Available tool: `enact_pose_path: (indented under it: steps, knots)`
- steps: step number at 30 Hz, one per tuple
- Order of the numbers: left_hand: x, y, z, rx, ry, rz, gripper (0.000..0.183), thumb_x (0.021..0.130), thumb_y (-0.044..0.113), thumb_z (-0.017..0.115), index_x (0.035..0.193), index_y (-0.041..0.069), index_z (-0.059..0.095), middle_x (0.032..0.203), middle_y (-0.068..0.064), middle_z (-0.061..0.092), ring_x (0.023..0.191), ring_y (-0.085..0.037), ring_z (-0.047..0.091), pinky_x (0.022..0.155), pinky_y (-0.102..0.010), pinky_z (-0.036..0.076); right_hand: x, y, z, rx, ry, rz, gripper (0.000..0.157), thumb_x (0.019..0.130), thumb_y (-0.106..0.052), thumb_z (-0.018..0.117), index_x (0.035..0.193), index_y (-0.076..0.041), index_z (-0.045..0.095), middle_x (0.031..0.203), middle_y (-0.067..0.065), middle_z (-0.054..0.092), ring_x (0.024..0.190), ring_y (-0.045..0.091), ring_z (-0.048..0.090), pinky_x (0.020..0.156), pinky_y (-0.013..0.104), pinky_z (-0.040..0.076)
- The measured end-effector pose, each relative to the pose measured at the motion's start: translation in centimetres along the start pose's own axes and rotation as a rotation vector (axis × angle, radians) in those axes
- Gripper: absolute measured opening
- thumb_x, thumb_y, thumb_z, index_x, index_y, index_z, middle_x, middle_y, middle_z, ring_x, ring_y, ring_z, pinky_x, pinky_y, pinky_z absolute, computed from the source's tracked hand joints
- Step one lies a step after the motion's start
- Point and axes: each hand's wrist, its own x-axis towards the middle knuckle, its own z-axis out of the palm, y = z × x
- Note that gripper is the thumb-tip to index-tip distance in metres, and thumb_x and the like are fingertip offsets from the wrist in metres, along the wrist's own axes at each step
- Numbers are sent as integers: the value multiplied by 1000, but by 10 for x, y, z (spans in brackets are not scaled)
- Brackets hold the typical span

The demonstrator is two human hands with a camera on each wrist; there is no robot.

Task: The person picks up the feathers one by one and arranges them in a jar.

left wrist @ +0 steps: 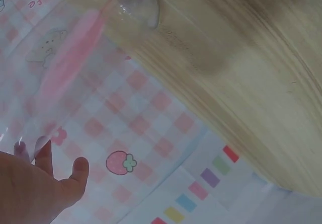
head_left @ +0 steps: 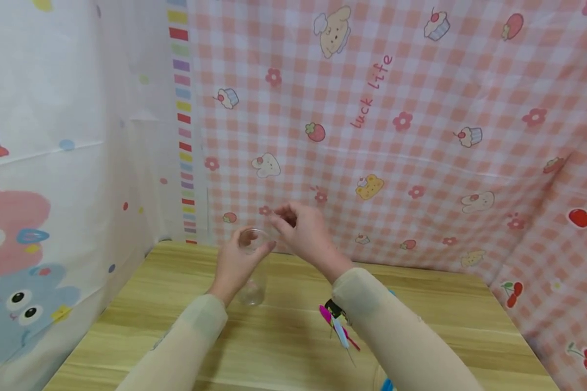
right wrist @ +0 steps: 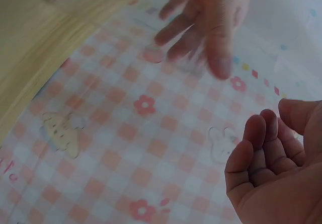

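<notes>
Left hand (head_left: pixel 236 259) grips upright clear jar (head_left: pixel 257 277) near its top; right hand (head_left: pixel 304 231), loosely curled, seemingly empty, hangs just rightward.

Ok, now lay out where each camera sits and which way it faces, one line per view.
Head: worn on the head, facing forward and down at the table and checked cloth; both sleeved forearms, the left grip and the right grip show.
Left wrist: on that wrist, looking past the left grip at lower left toward checked cloth and table.
Right wrist: on that wrist, looking past the right grip at lower right toward checked cloth; left grip at top.
Shared: head and right wrist show both grips.
</notes>
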Motion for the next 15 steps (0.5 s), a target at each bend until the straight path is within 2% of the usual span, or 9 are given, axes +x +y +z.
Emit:
enact_pose_path:
  steps: [3,5,8,12,15]
  knots:
    - [-1,-5,-1,-2,0,-2,93,88,73,74,154,14,47,151,-7,61,143,-33,55,118,-57,48,-11,15,-7,-20,-39,30,22,106,-27,70,118,-10,74,99,2,77,84,14,66,74,30,58]
    - [-1,-8,-2,10,-3,-3,97,85,77,74,154,16,45,151,-6,61,141,-34,57,117,-57,49,-20,31,-13,-50,-103,66,22,105,-28,70,119,-11,74,102,1,77,88,12,68,80,31,60]
    - [-2,-11,-3,40,7,2,94,85,74,77,153,17,46,150,-5,62,138,-34,59,116,-57,49,-38,62,-23,-113,-253,102,21,105,-28,71,118,-12,74,105,1,76,93,13,70,85,36,61]
    - [0,-12,-3,83,31,14,87,89,67,78,152,17,46,148,-5,64,142,-34,55,120,-58,44,-65,107,-28,-208,-447,152,25,103,-24,74,122,-8,73,108,3,76,98,17,71,88,41,61]
    - [1,-11,-2,99,31,19,87,90,68,75,154,17,45,148,-4,64,145,-36,51,123,-61,37,-84,134,-26,-292,-481,236,30,101,-25,76,124,-6,73,110,5,77,99,19,72,88,43,62]
